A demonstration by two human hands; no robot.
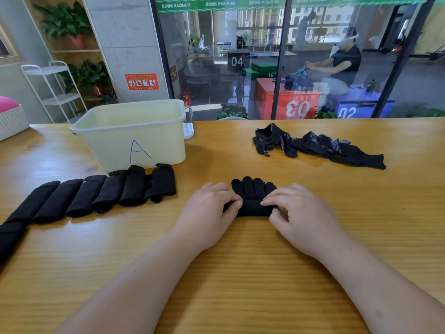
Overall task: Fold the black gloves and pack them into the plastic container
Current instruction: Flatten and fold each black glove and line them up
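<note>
At a wooden table (240, 273), a person's left hand (207, 213) and right hand (303, 218) pinch the rolled cuff end of a black glove (252, 194), its fingers pointing away. A row of folded gloves (96, 196) lies to the left, in front of the cream plastic container (134, 133) marked "A". A pile of unfolded gloves (317, 145) sits far right.

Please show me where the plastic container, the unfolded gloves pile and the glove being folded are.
plastic container (166, 141), head view, front wall right of the letter A.
unfolded gloves pile (313, 145), head view, middle of the heap.
glove being folded (252, 188), head view, its fingers.
</note>
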